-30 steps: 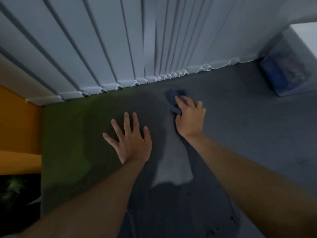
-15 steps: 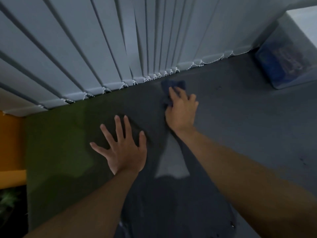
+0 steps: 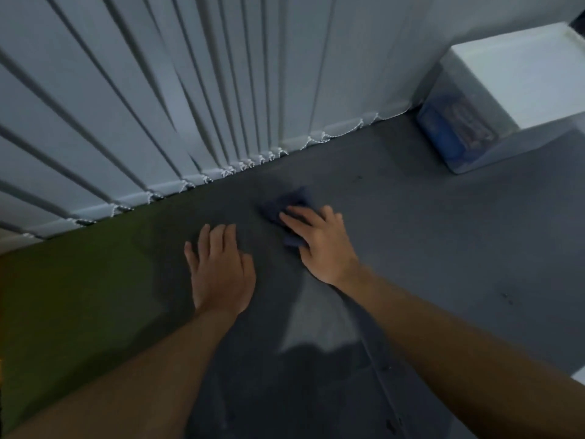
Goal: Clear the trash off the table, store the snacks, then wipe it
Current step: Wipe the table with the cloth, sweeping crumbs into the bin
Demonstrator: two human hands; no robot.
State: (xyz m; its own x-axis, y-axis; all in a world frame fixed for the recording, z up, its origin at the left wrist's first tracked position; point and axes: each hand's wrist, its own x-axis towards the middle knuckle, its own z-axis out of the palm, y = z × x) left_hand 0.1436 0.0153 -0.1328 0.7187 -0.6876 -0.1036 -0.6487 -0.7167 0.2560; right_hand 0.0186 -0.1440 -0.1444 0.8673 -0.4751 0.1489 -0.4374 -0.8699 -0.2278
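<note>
A dark blue cloth (image 3: 286,202) lies bunched on the grey table top (image 3: 427,236), a little in front of the blinds. My right hand (image 3: 319,243) presses down on the cloth, fingers spread over it, so only its far and left edges show. My left hand (image 3: 220,269) rests flat on the table just left of it, fingers together, holding nothing. The left part of the table surface looks green (image 3: 72,296).
Vertical white blinds (image 3: 158,99) with beaded chains hang along the table's far edge. A clear lidded storage box (image 3: 493,99) with blue packets inside stands at the far right corner. A pale light patch (image 3: 316,324) lies between my forearms.
My right hand with the cloth has slid back from the blinds toward me. My left hand's fingers have closed together. The view has shifted, showing more of the box.
</note>
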